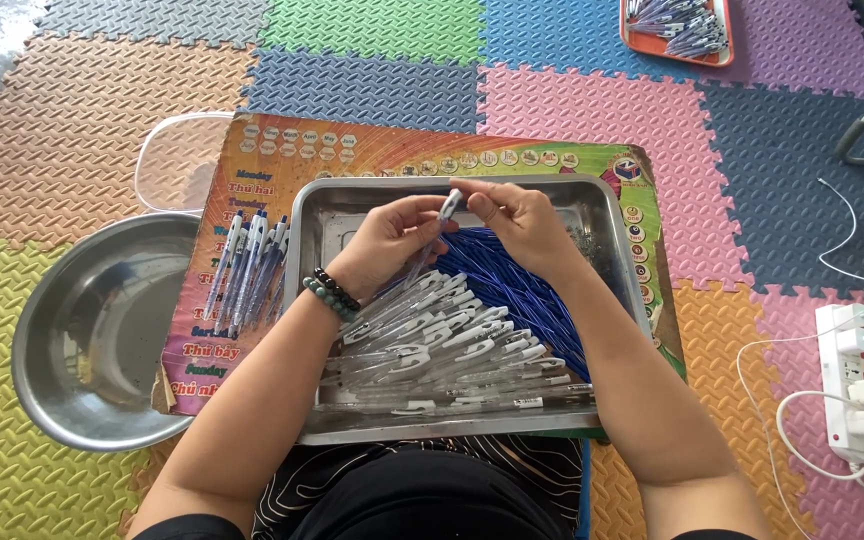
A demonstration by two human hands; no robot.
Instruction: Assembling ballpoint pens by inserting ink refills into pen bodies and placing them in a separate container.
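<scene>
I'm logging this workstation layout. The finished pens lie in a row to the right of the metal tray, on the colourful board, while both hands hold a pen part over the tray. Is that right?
Not quite. The head view shows the row of finished pens to the left of the metal tray, not the right. The rest holds: they lie on the colourful board, and the left hand and right hand hold a pen part over the tray.

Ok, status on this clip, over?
Both hands, left hand and right hand, pinch one pen over steel tray. Pen barrels piled below. Nothing blocking.
</scene>
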